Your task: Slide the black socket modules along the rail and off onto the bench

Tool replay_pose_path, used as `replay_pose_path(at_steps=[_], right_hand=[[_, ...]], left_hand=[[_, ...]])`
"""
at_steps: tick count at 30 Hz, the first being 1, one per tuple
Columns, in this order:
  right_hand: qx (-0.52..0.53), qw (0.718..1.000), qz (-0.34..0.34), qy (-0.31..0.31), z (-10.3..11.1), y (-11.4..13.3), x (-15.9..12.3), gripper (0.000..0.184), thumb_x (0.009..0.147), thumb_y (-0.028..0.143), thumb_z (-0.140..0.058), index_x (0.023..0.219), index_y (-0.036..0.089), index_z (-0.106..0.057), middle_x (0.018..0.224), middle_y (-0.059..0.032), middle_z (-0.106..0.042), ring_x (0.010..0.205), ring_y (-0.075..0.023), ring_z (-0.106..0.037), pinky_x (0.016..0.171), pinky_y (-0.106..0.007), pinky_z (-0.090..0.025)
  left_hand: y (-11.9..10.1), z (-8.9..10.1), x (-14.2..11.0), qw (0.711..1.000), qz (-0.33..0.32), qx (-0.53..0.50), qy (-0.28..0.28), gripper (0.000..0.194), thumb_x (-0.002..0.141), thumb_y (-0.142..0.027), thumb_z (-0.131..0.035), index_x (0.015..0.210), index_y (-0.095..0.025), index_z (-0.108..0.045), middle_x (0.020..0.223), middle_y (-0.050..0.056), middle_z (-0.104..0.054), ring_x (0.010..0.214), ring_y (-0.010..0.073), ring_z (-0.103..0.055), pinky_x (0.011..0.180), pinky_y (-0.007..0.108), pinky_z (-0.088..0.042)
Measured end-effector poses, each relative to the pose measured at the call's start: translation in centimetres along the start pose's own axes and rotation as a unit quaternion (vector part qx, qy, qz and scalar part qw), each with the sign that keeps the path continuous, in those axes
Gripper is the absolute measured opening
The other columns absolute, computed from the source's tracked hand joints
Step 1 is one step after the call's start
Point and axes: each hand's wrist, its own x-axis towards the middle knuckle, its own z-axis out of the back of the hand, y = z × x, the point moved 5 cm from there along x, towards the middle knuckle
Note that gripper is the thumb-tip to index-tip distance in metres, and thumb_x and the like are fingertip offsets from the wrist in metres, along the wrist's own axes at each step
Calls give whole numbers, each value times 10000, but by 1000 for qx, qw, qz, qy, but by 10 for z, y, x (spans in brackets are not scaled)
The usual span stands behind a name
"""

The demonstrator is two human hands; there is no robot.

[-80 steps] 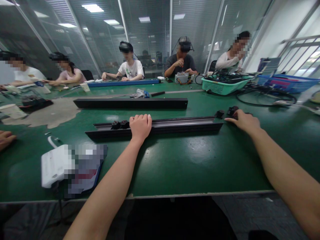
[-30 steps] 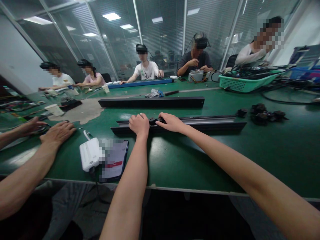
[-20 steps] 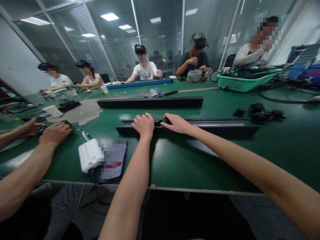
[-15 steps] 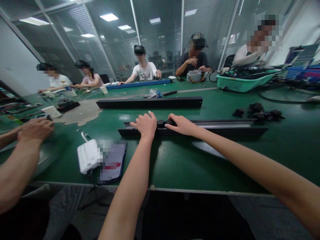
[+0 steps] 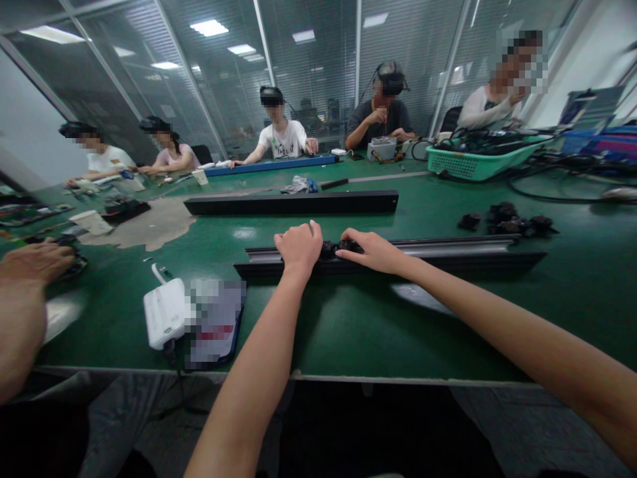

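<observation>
A long black rail (image 5: 462, 261) with a silvery inner channel lies crosswise on the green table before me. Small black blocky parts (image 5: 327, 250) sit in the channel between my two hands. My left hand (image 5: 300, 249) is closed over the rail just left of these parts, its fingers curled and largely turned from view. From the right, my right hand (image 5: 372, 253) reaches in with thumb and fingers bent around a small dark part, which is partly hidden. A second long black bar (image 5: 293, 204) lies behind, roughly parallel to the rail.
Several loose black parts (image 5: 505, 220) lie at the right. A white plug-in device (image 5: 164, 313) and a phone (image 5: 219, 325) are at the front left. Beside them is a co-worker's hand (image 5: 37, 262). Farther back stands a green basket (image 5: 465, 164) of cables; people sit across the table.
My left hand has curled its fingers more and shifted slightly right along the rail. My right hand stays at the small parts. The co-worker's hand has moved left; the view has shifted slightly.
</observation>
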Motion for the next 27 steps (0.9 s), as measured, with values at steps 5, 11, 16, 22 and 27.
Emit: replay_pose_path(at_steps=[5, 11, 16, 22, 27], right_hand=[[-12, 1000, 14, -21, 0, -2, 1, 357, 955, 513, -517, 1102, 196, -591, 1081, -102, -662, 1000, -253, -586, 879, -371, -429], [-112, 991, 3, -75, 2, 2, -1, 380, 959, 507, -502, 1094, 184, -649, 1128, -147, -577, 1057, -289, -472, 921, -422, -375], [-130, 990, -16, -48, 0, 6, -2, 359, 989, 490, -443, 1085, 193, -620, 1069, -125, -651, 1028, -294, -473, 878, -429, -322], [-112, 993, 0, -47, -4, 6, 3, 295, 979, 451, -477, 1062, 194, -595, 1064, -111, -680, 1002, -273, -503, 858, -398, -305], [-111, 992, 8, -52, -11, 5, 15, 297, 985, 450, -471, 1063, 189, -588, 1091, -111, -679, 1013, -271, -505, 867, -398, -310]], left_hand=[[-19, -4, -8, 995, -94, -1, 20, 560, 1017, -366, -277, 961, -149, -790, 977, 160, -762, 977, 280, -702, 937, 419, -411], [-26, -15, -12, 992, -122, 3, 42, 536, 1010, -368, -306, 964, -152, -794, 976, 160, -760, 973, 288, -710, 873, 390, -455], [-22, -18, -10, 995, -99, 4, 33, 557, 1003, -383, -304, 958, -136, -801, 937, 173, -757, 937, 305, -721, 811, 377, -487], [-19, -20, -6, 997, -76, 4, 28, 564, 998, -385, -299, 959, -128, -799, 929, 176, -755, 925, 310, -723, 802, 377, -502], [-10, -22, 1, 998, -61, 14, 27, 559, 990, -379, -297, 985, -135, -800, 955, 172, -757, 939, 306, -716, 812, 374, -502]])
